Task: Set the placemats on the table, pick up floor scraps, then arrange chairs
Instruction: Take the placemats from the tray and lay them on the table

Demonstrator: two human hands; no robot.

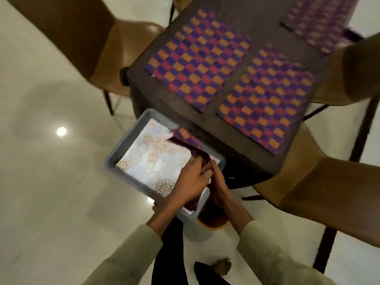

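Chairs crowding table; left floor open.

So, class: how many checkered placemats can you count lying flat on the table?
3: one near the table's left corner, one to its right at the near edge, one at the far right, partly cut off. More may lie beyond view.

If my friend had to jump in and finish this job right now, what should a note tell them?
Left hand and right hand: both gripping one purple-and-orange checkered woven placemat, lifting it from the grey plastic bin, which holds a white cloth with gold flower print.
Done: three matching placemats lie flat on the dark square table: near-left, near-right, far-right.
Left: lay this fourth mat, pick up floor scraps (none in view), then arrange the brown chairs.
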